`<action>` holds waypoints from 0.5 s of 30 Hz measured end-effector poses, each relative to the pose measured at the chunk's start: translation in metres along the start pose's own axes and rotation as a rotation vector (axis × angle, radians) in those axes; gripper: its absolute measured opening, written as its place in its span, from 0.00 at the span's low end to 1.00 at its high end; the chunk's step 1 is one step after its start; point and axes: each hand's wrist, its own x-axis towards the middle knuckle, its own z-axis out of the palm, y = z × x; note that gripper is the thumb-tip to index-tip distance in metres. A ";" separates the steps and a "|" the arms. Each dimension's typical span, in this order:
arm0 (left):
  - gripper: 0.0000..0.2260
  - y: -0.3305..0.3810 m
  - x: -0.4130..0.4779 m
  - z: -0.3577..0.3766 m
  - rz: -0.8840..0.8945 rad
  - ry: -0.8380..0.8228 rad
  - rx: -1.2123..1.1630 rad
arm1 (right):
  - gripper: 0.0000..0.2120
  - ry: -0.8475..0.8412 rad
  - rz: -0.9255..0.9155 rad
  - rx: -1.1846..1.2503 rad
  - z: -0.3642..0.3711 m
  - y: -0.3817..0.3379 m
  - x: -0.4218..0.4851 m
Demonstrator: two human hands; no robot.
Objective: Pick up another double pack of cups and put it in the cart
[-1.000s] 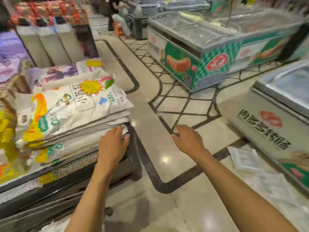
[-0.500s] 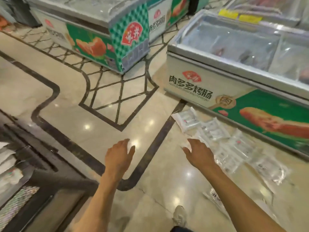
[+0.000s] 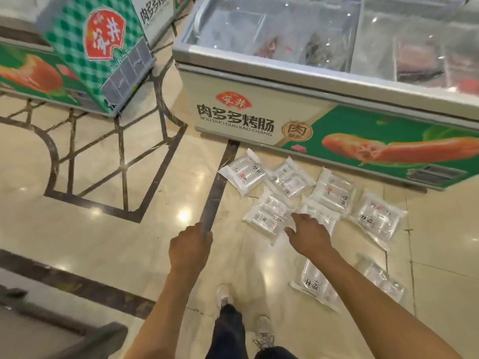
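Your right hand (image 3: 308, 235) grip: fingers apart and relaxed, holding nothing, over the nearest packet (image 3: 267, 216) on the floor (image 3: 103, 229); contact unclear. Packet lies just ahead-left of the fingertips, long axis roughly up-down in frame. Left hand (image 3: 190, 248) loosely curled, holding nothing, further left over the dark floor stripe (image 3: 215, 193), so right is nearer. More packets (image 3: 334, 193) fan out ahead-right; print too small to read. Beyond them the freezer (image 3: 233, 99) reads "ROU DUO DUO KAO CHANG".
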 end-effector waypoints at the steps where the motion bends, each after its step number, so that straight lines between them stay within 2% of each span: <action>1: 0.20 0.007 0.017 0.005 0.011 -0.020 0.005 | 0.27 -0.005 0.007 0.006 0.001 0.003 0.014; 4: 0.18 0.024 0.079 0.033 0.059 -0.071 0.014 | 0.28 0.000 0.030 0.002 0.006 0.009 0.064; 8: 0.16 0.046 0.168 0.086 0.162 -0.044 0.040 | 0.27 -0.003 0.096 0.002 0.026 0.017 0.143; 12: 0.18 0.060 0.231 0.155 0.236 -0.006 0.050 | 0.27 -0.044 0.135 0.015 0.060 0.034 0.223; 14: 0.16 0.066 0.262 0.200 0.281 0.050 0.060 | 0.26 -0.052 0.146 0.010 0.089 0.050 0.269; 15: 0.15 0.071 0.279 0.223 0.281 0.025 0.070 | 0.26 -0.058 0.154 0.002 0.106 0.060 0.293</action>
